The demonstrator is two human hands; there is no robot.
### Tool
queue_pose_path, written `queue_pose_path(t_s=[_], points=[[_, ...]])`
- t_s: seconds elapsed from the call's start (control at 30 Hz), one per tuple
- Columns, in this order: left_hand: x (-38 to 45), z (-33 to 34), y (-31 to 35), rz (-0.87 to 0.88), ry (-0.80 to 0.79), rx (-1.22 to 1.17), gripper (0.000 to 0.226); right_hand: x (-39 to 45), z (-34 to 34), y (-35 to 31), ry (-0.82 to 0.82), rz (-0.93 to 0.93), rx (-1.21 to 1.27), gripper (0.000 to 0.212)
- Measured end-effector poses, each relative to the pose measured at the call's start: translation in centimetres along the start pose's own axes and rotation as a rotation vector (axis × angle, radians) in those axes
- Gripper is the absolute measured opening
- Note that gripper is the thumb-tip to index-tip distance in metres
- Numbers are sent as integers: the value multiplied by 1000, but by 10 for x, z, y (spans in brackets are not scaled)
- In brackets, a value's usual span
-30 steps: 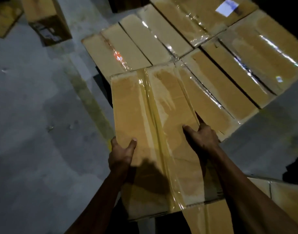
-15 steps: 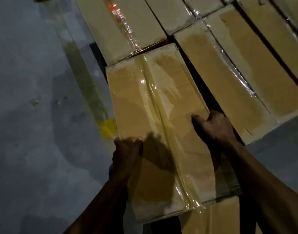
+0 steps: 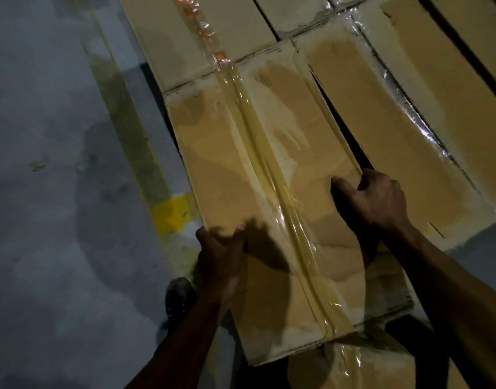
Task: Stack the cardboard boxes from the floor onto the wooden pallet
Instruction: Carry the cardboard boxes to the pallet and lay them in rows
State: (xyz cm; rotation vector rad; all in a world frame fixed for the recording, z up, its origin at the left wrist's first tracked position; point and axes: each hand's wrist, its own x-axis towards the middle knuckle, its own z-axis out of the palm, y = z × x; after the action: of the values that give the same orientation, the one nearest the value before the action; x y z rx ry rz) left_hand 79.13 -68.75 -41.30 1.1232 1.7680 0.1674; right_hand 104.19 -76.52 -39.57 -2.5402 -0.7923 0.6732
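A long taped cardboard box (image 3: 269, 178) fills the middle of the head view, its far end against the row of stacked boxes (image 3: 185, 37). My left hand (image 3: 221, 256) grips its left edge near the near end, thumb on top. My right hand (image 3: 373, 200) grips its right edge, fingers curled down into the gap beside the neighbouring box (image 3: 395, 136). The pallet itself is hidden under the boxes.
Grey concrete floor (image 3: 44, 192) lies to the left, with a faded stripe and a yellow mark (image 3: 171, 213) beside the stack. A dark shoe (image 3: 179, 299) shows below my left hand. Another cardboard box (image 3: 353, 369) sits under the near end.
The held box has moved forward and down among the stacked boxes, its far end now meeting the row behind. Both hands keep their grip on its edges. The view has tilted closer.
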Motion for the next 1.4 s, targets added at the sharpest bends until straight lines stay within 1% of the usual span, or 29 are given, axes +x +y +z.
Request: queue_pose_path(t_s=[0.1,0.13,0.2,0.27,0.33,0.4,0.47,0.57,0.67,0.73,0.77,0.87,0.9,0.97,1.0,1.07,1.1,1.2,1.27,1.3,1.37,1.4], points=[[6,7,-3,33,23,-16,56,10,4,2,6,-1,-38,47],[8,9,-5,36,19,-21,52,13,7,3,15,-6,-62,47],[9,14,-6,45,-15,-35,52,18,13,7,52,-33,-128,48],[10,25,-2,49,-56,-134,62,21,21,14,88,-89,-213,46],[14,37,2,25,-64,-252,79,20,28,20,109,-126,-332,52],[17,44,4,51,-62,-249,87,17,32,26,138,-175,-420,62],[17,43,0,109,-80,-201,89,11,34,31,124,-201,-474,63],[14,39,2,122,-109,-171,92,6,33,37,150,-190,-480,68],[19,41,4,21,-144,-280,104,4,35,41,117,-147,-408,75],[21,42,5,-7,-138,-289,110,4,38,43,126,-117,-370,81],[22,42,5,-29,-135,-304,108,3,39,44,136,-108,-355,83],[21,38,8,-113,-164,-395,83,4,37,42,152,-102,-300,82],[24,40,3,-125,-180,-411,78,5,36,41,157,-97,-281,81],[22,42,3,-139,-186,-442,75,8,33,41,163,-90,-261,80],[18,43,6,-143,-182,-461,80,10,31,42,160,-86,-260,80],[16,49,7,-122,-160,-460,100,12,28,43,147,-87,-277,83],[17,51,6,-104,-162,-450,106,13,26,45,141,-96,-286,82],[24,59,-6,-100,-173,-481,102,15,24,52,135,-115,-301,83],[19,53,2,-111,-197,-508,109,15,23,53,135,-124,-283,88],[17,51,4,-117,-204,-521,105,16,22,52,134,-120,-266,89],[17,50,3,-111,-181,-522,83,19,20,50,132,-99,-220,89],[21,52,-1,-100,-179,-505,77,20,20,50,132,-95,-199,90]])
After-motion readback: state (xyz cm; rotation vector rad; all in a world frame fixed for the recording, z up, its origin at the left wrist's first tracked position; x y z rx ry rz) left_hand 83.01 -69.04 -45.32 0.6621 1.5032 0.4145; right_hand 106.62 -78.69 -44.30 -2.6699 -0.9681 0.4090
